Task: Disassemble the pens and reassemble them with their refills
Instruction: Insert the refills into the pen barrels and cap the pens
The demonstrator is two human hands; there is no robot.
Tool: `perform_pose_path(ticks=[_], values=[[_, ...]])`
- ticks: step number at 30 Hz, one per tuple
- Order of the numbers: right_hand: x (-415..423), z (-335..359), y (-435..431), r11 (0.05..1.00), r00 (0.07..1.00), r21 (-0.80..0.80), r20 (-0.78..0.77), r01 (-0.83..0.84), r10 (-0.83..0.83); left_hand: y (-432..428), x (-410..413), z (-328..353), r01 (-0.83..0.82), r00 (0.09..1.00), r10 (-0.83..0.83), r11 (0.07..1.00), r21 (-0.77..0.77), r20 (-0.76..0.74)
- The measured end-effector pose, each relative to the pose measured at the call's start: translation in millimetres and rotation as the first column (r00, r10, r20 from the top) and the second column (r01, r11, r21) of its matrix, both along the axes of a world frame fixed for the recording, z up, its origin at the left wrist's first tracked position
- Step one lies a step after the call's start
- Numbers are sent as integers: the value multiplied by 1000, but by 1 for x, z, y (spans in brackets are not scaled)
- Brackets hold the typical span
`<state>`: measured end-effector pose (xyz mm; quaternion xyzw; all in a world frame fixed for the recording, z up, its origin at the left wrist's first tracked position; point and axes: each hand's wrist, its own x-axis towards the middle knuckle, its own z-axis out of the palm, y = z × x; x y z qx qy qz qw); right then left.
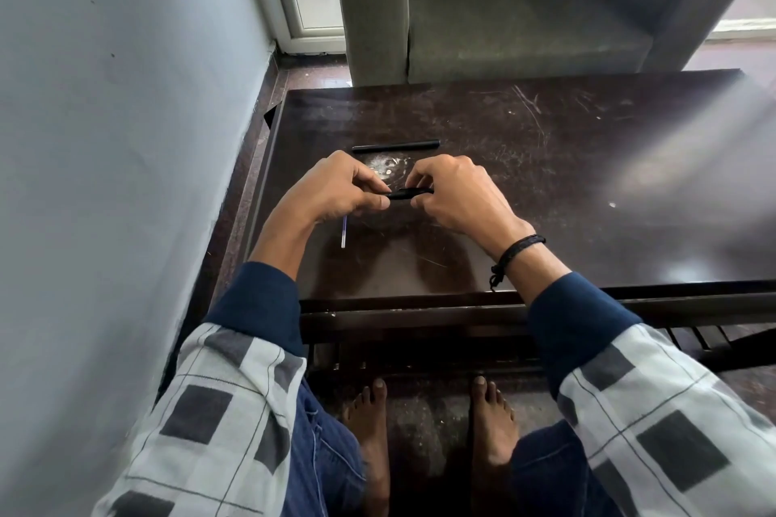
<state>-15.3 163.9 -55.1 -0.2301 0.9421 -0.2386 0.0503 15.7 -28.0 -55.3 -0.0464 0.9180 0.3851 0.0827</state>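
Pinching the black pen (408, 193), your left hand (336, 189) and right hand (457, 193) each hold one end. Likely light, slick: grip near the joint.

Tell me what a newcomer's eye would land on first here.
First, the two hands meeting over the dark table: the left hand and right hand each pinch an end of a short black pen piece. Next, a black pen barrel lies on the table just beyond them, and a thin refill shows below the left hand.
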Motion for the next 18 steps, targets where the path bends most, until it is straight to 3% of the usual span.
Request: perform_pose_path(ticks=[10, 18], values=[[0, 1, 2, 1000, 1000, -11, -10, -11, 11, 5, -2, -4, -63, 997, 64, 998, 23, -37], [-6, 7, 10, 998, 996, 39, -73, -40, 43, 17, -2, -7, -78, 989, 93, 988, 135, -114]])
